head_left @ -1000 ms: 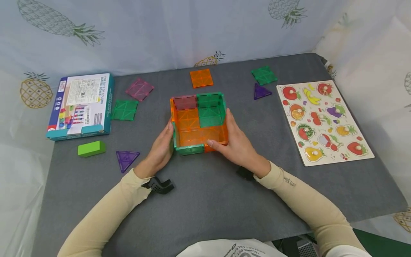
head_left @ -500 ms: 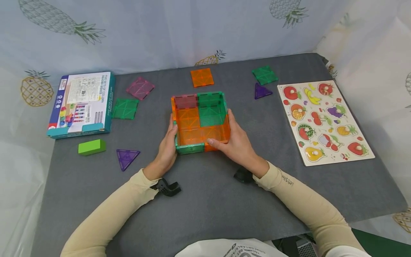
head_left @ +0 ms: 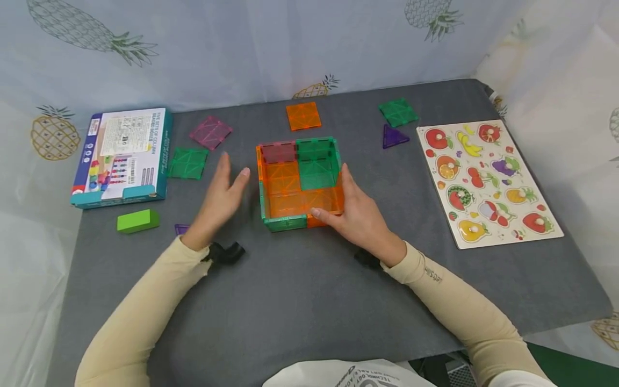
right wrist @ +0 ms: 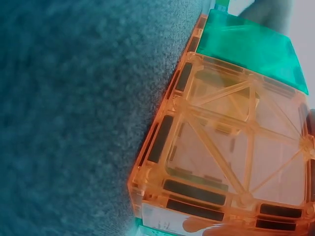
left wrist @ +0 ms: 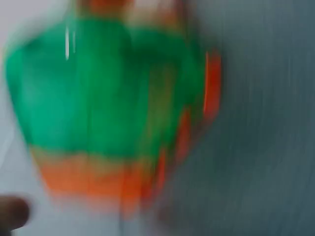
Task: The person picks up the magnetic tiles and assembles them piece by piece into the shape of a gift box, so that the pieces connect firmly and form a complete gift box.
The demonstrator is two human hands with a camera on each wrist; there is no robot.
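An open-topped box of see-through magnetic tiles [head_left: 285,223], orange, green and pink, sits on the grey table. At its front right corner, my right hand [head_left: 360,217] grips it, thumb over the front rim and fingers along the right wall. The right wrist view shows an orange tile [right wrist: 246,132] of the box close up. My left hand [head_left: 217,201] is apart from the box on its left, fingers extended and holding nothing. A purple triangle tile [head_left: 181,229] lies mostly hidden behind that hand. The left wrist view is blurred.
Pink [head_left: 211,133] and green [head_left: 188,163] square tiles lie left, beside a boxed toy [head_left: 126,156] and green block [head_left: 137,221]. Farther back are an orange tile [head_left: 303,116], a green tile [head_left: 398,112] and a purple triangle [head_left: 395,136]. A fruit puzzle board [head_left: 488,185] lies right.
My left hand has let go of the box's left side and moved left and away from me, covering most of the near purple triangle. The right hand has stayed on the box.
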